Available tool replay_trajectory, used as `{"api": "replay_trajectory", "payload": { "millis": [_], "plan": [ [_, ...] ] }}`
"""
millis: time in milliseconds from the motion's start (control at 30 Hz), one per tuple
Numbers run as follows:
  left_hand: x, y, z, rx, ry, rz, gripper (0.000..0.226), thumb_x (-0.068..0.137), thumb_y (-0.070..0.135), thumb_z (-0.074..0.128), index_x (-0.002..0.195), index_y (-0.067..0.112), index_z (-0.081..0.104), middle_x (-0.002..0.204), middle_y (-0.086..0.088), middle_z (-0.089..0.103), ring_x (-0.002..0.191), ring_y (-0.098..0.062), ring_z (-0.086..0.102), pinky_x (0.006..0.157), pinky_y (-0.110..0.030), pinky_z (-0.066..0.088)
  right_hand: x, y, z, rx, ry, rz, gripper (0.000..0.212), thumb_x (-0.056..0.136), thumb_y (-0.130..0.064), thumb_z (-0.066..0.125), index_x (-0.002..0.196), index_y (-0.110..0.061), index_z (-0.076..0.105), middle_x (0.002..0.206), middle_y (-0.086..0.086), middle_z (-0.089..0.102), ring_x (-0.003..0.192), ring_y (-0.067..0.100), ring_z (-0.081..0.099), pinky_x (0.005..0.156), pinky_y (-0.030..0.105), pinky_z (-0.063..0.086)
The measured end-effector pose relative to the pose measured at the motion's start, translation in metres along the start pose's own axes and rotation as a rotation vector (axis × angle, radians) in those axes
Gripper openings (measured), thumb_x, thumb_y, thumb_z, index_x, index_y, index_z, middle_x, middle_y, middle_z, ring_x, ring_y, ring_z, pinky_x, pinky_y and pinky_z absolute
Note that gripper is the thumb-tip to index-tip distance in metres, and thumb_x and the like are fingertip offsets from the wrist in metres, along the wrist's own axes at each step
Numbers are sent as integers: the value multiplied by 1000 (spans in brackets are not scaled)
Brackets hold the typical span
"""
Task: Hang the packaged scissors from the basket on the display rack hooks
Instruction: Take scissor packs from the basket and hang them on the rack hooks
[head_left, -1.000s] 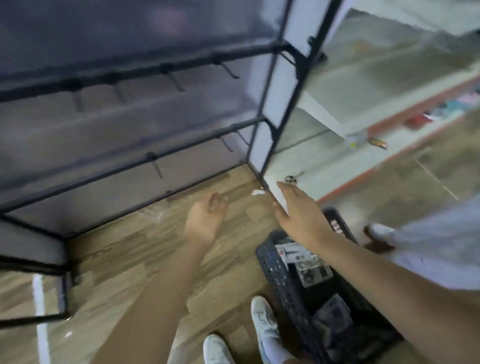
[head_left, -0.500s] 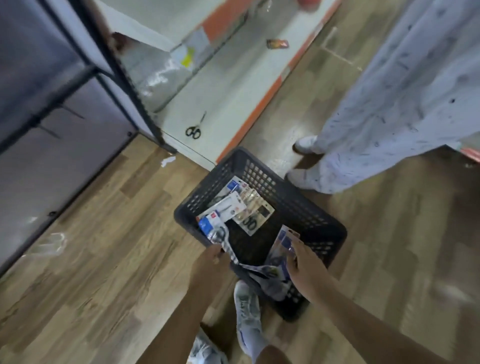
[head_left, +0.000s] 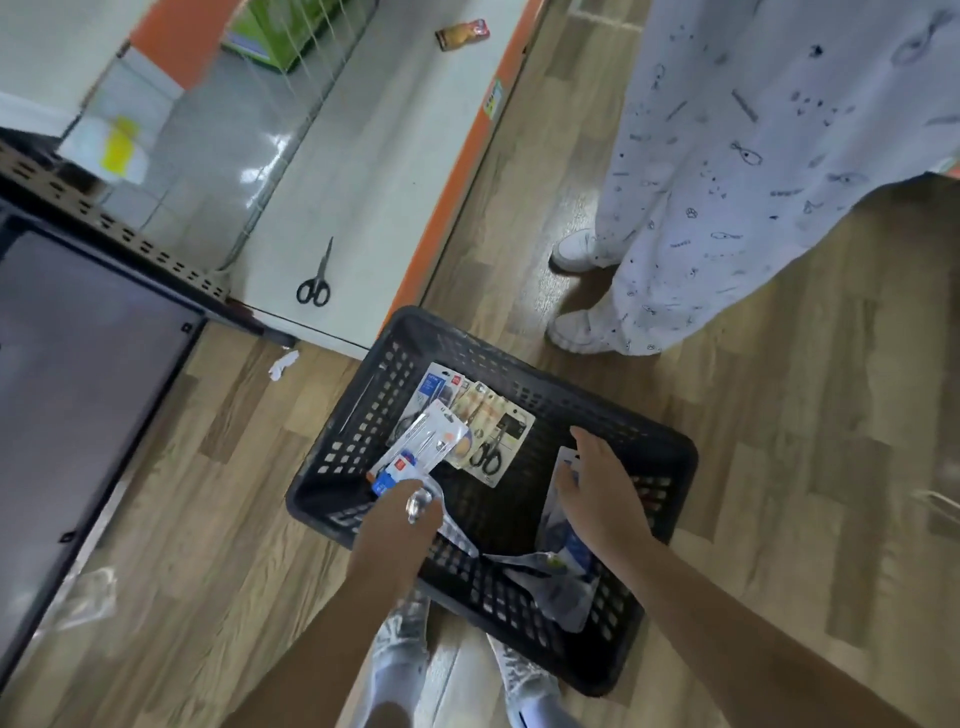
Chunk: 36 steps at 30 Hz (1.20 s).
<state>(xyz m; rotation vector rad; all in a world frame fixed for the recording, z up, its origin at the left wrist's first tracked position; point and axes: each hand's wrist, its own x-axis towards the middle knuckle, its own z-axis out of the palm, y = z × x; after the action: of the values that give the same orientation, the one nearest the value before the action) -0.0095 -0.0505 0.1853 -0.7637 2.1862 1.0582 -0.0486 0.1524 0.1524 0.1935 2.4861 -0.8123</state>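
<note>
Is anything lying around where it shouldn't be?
Yes. A loose pair of black scissors lies unpackaged on the white shelf base, a crumpled scrap of paper sits on the wooden floor, and a small packet lies alone farther along.

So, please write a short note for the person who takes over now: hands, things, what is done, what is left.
Left hand grips one scissors pack at its lower end, inside the basket.
Right hand, fingers spread, rests on another pack near the basket's right side.
More packs lie flat on the basket floor.
Done: no hung pack is in view.
Left: lift the packs out and hang each on the rack hooks, which are out of view.
</note>
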Motion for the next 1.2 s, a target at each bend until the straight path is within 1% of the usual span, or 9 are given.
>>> {"api": "replay_trajectory", "payload": {
  "millis": [133, 400, 567, 767, 867, 933, 1033, 1133, 1200],
  "plan": [
    [32, 9, 8, 94, -15, 50, 45, 95, 28, 51, 136, 12, 45, 138, -5, 49, 124, -21, 46, 100, -30, 35, 19, 14, 13, 48, 34, 69, 50, 100, -27, 39, 146, -12, 28, 149, 4, 34, 134, 20, 37, 107, 35, 37],
    [107, -22, 48, 288, -155, 167, 46, 95, 28, 51, 139, 16, 42, 142, -2, 44, 123, -19, 47, 97, -28, 39, 55, 55, 98, 137, 81, 238, 41, 99, -27, 40, 137, -12, 39, 133, 6, 50, 113, 20, 53, 85, 29, 47],
    [173, -76, 74, 452, -227, 214, 48, 96, 30, 50, 140, 16, 40, 142, -1, 44, 118, -19, 52, 93, -29, 44, 82, 81, 181, 180, 90, 315, 46, 99, -25, 40, 143, -11, 32, 140, 5, 43, 121, 19, 47, 95, 28, 42],
    [258, -115, 104, 691, -117, 535, 37, 94, 34, 49, 125, 13, 51, 127, 0, 52, 120, -17, 47, 93, -29, 40, 130, 107, 252, 219, 87, 360, 51, 99, -26, 40, 145, -7, 26, 145, 11, 35, 131, 24, 37, 105, 30, 31],
    [299, -109, 128, 666, -28, 727, 24, 92, 37, 50, 103, 16, 55, 104, 0, 57, 104, -17, 53, 76, -26, 42, 167, 123, 267, 237, 114, 313, 43, 95, -24, 44, 136, -11, 38, 135, 11, 43, 122, 27, 44, 101, 35, 39],
    [321, -103, 143, 700, 14, 782, 35, 92, 36, 53, 118, 14, 52, 119, -3, 54, 113, -18, 47, 80, -25, 37, 192, 131, 276, 272, 157, 272, 37, 93, -24, 47, 127, -9, 46, 126, 12, 50, 114, 29, 49, 95, 39, 44],
    [350, -98, 158, 780, -5, 748, 56, 91, 42, 52, 137, 15, 37, 142, -4, 39, 132, -20, 34, 100, -31, 35, 224, 145, 284, 326, 190, 246, 33, 91, -27, 50, 115, -5, 53, 113, 14, 55, 104, 28, 54, 86, 40, 49],
    [366, -93, 162, 718, 30, 684, 52, 87, 44, 58, 129, 18, 44, 134, -5, 43, 127, -23, 37, 99, -34, 35, 234, 148, 287, 438, 239, 277, 25, 86, -22, 54, 101, -2, 58, 108, 17, 57, 94, 28, 57, 81, 36, 51],
    [364, -93, 164, 805, 78, 648, 61, 85, 48, 59, 134, 17, 41, 139, -7, 40, 132, -25, 31, 106, -33, 28, 228, 150, 291, 468, 278, 303, 27, 85, -19, 58, 106, -3, 58, 116, 14, 52, 97, 26, 56, 82, 30, 48]
  ]
}}
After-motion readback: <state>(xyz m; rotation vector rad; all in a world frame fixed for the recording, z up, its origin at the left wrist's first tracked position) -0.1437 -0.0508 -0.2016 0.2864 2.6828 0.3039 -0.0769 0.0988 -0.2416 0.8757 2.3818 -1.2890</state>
